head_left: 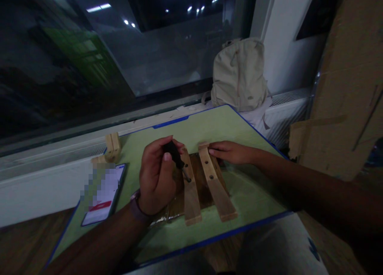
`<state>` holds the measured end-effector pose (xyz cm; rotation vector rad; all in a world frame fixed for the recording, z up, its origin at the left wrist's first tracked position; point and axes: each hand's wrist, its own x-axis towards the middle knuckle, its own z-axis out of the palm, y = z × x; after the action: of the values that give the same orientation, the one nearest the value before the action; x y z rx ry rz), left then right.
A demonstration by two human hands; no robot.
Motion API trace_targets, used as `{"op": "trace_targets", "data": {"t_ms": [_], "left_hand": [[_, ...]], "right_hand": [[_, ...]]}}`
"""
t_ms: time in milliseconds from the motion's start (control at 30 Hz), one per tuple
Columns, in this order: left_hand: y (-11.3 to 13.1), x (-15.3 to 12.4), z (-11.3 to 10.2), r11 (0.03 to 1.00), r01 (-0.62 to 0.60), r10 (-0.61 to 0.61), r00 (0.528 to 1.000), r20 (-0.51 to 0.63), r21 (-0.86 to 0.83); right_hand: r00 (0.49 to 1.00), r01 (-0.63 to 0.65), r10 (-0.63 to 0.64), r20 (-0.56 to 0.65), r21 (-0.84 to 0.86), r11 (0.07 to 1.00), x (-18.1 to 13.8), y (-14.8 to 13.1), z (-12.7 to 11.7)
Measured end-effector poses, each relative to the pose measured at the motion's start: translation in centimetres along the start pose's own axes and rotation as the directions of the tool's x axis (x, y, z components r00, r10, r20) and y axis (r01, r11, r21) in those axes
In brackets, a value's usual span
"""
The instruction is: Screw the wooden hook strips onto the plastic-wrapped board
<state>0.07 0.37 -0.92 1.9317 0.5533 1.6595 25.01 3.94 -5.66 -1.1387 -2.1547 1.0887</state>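
Note:
My left hand [157,175] is closed around a black-handled screwdriver [176,159], whose tip points down at the left of two pale wooden slats [191,195]. Both slats lie side by side across a darker wooden board [205,187] on a green mat [209,127]. My right hand [229,152] rests with its fingers flat on the far end of the right slat [215,187], which shows small holes along its length.
A phone [103,195] lies on the mat to the left. Small wooden blocks [112,147] stand at the mat's back left corner. A beige backpack [239,75] sits by the window behind. Cardboard [344,87] leans at the right.

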Motion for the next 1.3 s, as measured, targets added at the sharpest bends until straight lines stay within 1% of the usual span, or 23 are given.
{"op": "trace_targets", "data": {"t_ms": [67, 133, 200, 300, 400, 467, 533, 633, 700, 733, 800, 900, 933, 1000, 1100, 1167, 1233, 1300], "left_hand": [[-0.05, 0.21, -0.1, 0.999, -0.046, 0.046, 0.999, 0.005, -0.015], [-0.17, 0.45, -0.38, 0.992, -0.118, 0.117, 0.993, 0.006, 0.041], [-0.24, 0.55, -0.64, 0.982, -0.154, 0.154, 0.988, 0.009, 0.106], [-0.1, 0.37, -0.63, 0.985, -0.109, 0.107, 0.994, 0.019, 0.132], [0.14, 0.16, -0.21, 0.997, -0.044, 0.043, 0.999, 0.01, 0.061], [0.18, 0.21, -0.05, 1.0, -0.026, 0.026, 0.999, 0.026, 0.01], [0.07, 0.4, -0.16, 0.998, -0.07, 0.07, 0.996, 0.048, 0.005], [-0.11, 0.62, -0.6, 0.98, -0.164, 0.161, 0.986, 0.039, 0.111], [-0.11, 0.51, -0.77, 0.974, -0.148, 0.144, 0.989, 0.037, 0.171], [-0.06, 0.38, -0.76, 0.976, -0.126, 0.12, 0.992, 0.041, 0.176], [0.07, 0.07, -0.55, 0.988, -0.082, 0.075, 0.996, 0.054, 0.133], [0.21, -0.18, -0.09, 1.0, -0.014, 0.014, 0.998, 0.064, 0.001], [0.2, -0.15, 0.01, 0.999, -0.001, 0.003, 0.998, 0.069, -0.039], [0.12, 0.08, 0.07, 0.996, -0.021, 0.027, 0.997, 0.071, -0.083], [-0.04, 0.57, -0.09, 0.992, -0.121, 0.123, 0.991, 0.048, -0.024], [-0.07, 0.73, -0.22, 0.987, -0.152, 0.151, 0.988, 0.012, 0.051], [-0.02, 0.68, -0.31, 0.987, -0.134, 0.135, 0.991, -0.003, 0.088], [0.09, 0.46, -0.33, 0.994, -0.087, 0.086, 0.996, 0.005, 0.073]], "right_hand": [[1.0, 0.001, -0.001, -0.008, -0.015, 1.0, 0.02, -0.08, -0.01], [1.0, 0.001, -0.002, -0.013, -0.023, 1.0, 0.05, -0.18, -0.05], [1.0, 0.002, -0.003, -0.015, -0.018, 1.0, 0.06, -0.23, -0.08], [1.0, 0.001, -0.001, -0.02, -0.009, 1.0, 0.08, -0.24, -0.08], [1.0, 0.007, -0.008, -0.014, -0.015, 1.0, 0.11, -0.24, -0.1], [1.0, 0.01, -0.01, -0.014, -0.015, 1.0, 0.13, -0.26, -0.12], [1.0, 0.006, -0.006, -0.017, -0.006, 1.0, 0.15, -0.29, -0.15], [1.0, -0.001, 0.001, -0.028, 0.006, 1.0, 0.1, -0.34, -0.17], [0.999, 0.0, 0.001, -0.034, 0.008, 1.0, 0.01, -0.38, -0.17], [0.999, 0.001, -0.001, -0.036, 0.007, 1.0, -0.04, -0.39, -0.17], [0.999, 0.005, -0.005, -0.033, 0.004, 1.0, -0.12, -0.41, -0.18], [1.0, 0.008, -0.008, -0.028, -0.007, 1.0, -0.16, -0.4, -0.2], [1.0, 0.006, -0.006, -0.027, -0.012, 1.0, -0.15, -0.38, -0.2], [0.999, -0.003, 0.003, -0.032, -0.021, 1.0, -0.1, -0.34, -0.18], [0.999, -0.015, 0.014, -0.037, -0.019, 1.0, -0.01, -0.25, -0.11], [0.999, -0.016, 0.016, -0.031, -0.006, 1.0, 0.04, -0.21, -0.07], [1.0, -0.01, 0.01, -0.028, 0.003, 1.0, 0.05, -0.19, -0.08], [1.0, -0.003, 0.003, -0.026, 0.003, 1.0, 0.03, -0.23, -0.12]]}}
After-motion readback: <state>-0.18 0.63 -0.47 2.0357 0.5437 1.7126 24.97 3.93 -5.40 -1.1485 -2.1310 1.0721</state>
